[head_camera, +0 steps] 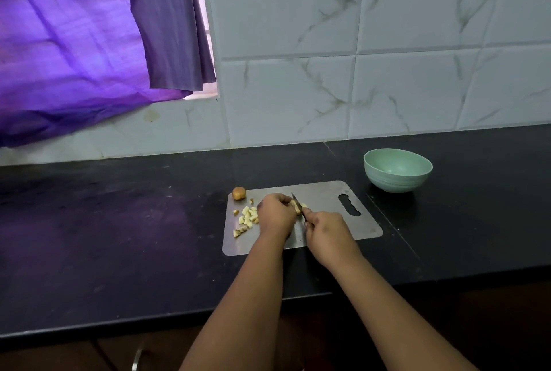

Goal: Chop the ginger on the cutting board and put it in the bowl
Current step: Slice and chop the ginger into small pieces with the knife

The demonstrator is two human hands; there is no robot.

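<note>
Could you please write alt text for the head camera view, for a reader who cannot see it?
On a flat steel cutting board, a left hand holds a pale ginger piece while the right hand grips a small knife cutting it. Pale ginger cubes lie left; an empty mint-green bowl sits beyond on the black counter.

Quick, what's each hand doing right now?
Left hand: holds the pale yellow ginger piece on the steel cutting board.
Right hand: grips the small dark-handled knife.
</note>
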